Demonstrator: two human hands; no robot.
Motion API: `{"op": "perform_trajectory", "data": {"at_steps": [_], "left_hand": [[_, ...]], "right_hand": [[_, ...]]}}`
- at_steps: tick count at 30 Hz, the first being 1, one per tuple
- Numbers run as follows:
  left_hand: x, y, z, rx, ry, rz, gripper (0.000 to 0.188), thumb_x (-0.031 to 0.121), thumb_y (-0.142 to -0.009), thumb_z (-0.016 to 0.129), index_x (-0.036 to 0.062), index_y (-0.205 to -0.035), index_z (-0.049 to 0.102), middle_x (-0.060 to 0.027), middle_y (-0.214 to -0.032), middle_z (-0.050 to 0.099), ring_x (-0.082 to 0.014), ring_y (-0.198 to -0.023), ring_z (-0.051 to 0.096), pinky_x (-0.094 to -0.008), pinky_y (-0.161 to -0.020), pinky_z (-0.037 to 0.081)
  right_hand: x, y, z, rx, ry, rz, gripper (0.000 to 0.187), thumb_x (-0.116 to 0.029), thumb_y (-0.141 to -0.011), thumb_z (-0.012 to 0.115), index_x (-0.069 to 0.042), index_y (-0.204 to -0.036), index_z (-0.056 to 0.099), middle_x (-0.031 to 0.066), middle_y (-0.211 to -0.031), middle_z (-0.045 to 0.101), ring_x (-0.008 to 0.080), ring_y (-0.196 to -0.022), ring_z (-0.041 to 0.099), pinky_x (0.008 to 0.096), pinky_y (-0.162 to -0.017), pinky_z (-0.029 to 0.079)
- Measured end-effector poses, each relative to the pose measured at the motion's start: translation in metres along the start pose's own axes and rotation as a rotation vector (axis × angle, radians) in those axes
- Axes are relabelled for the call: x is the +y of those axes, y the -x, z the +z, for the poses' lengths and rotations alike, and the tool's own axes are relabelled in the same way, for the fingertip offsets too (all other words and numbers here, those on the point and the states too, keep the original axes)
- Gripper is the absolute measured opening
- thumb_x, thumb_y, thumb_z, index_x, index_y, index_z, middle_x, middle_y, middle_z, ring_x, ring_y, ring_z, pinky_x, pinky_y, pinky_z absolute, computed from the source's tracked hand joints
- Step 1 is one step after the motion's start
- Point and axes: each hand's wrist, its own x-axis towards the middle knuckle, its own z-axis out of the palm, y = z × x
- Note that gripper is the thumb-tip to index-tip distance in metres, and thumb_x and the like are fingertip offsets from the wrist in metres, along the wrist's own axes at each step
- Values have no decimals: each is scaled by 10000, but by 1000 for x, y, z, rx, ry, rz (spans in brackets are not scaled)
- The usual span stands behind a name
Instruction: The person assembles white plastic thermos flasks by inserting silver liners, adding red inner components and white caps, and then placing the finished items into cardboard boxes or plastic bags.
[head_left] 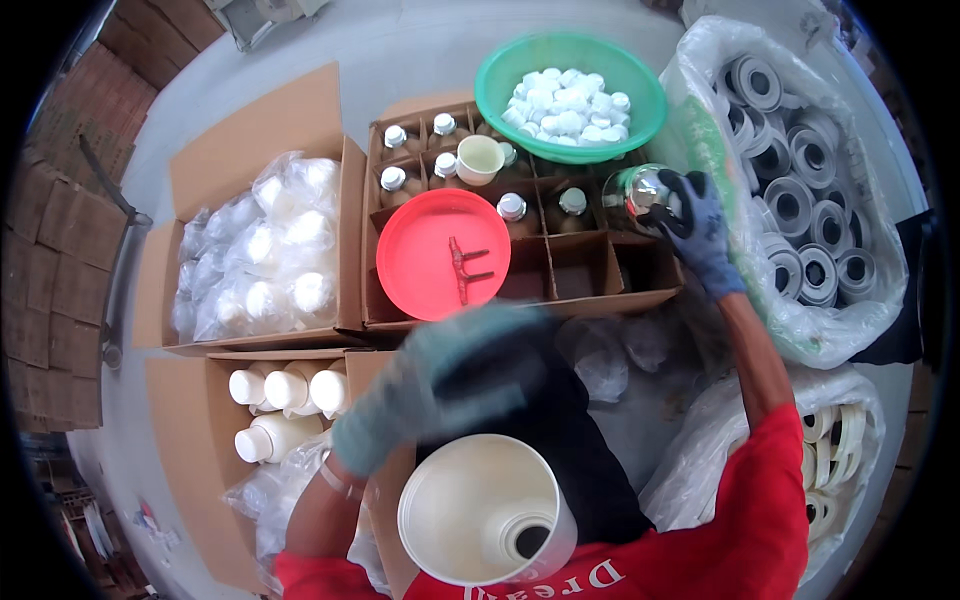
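Observation:
My right hand, in a grey-blue glove with dark fingertips, is closed round a shiny silver, rounded thing at the right end of a divided carton. Several bottles with silver-white caps stand in the compartments of that carton. My left hand, in a grey-green glove, is smeared by motion, so its fingers cannot be read. It is in front of a red round tray with a branched dark red piece on it. Below it, against my body, is a large cream plastic funnel-shaped vessel with a dark hole.
A green basin of small white caps and a cream cup rest over the carton. Left are boxes of bagged white-topped things and white bottles. Plastic sacks on the right hold grey rings and cream rings.

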Motion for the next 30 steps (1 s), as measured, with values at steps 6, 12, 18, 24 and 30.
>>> {"op": "perform_trajectory", "data": {"at_steps": [6,12,18,24,30], "left_hand": [[-68,0,22,504,464,-51,798,13,-809,731,30,-1471,286,-79,-1441,405,-194,-1250,482,-296,-978,474],[-4,55,1,619,69,151,791,10,-821,589,77,-1510,207,-100,-1495,332,-204,-1344,361,-330,-1088,310],[31,97,-37,740,29,277,762,237,-794,713,38,-1443,366,-125,-1435,425,-237,-1324,407,-369,-1110,328],[58,131,-32,494,-19,105,829,175,-697,796,-8,-1409,411,-115,-1381,491,-211,-1284,453,-349,-1083,362],[10,216,39,672,193,-202,744,207,-798,733,0,-1417,376,-121,-1371,490,-224,-1257,480,-353,-1064,381]], "right_hand": [[-97,31,-97,116,-1212,386,318,-204,-929,582,-30,-1189,528,64,-983,589,159,-917,584,296,-801,485],[-156,75,-44,45,-1343,233,242,-326,-998,474,-101,-1036,553,8,-892,557,100,-800,564,259,-729,492],[-202,91,-46,-287,-1479,108,247,-214,-927,557,-1,-1048,591,123,-1021,616,217,-905,597,344,-822,486],[-212,117,-122,-362,-1128,-181,343,-145,-887,630,-6,-1198,583,147,-1175,580,271,-1102,560,350,-934,459],[-176,253,-131,-595,-1048,-196,622,-288,-790,750,-59,-1325,530,174,-1365,477,347,-1311,410,454,-1070,347]]}}
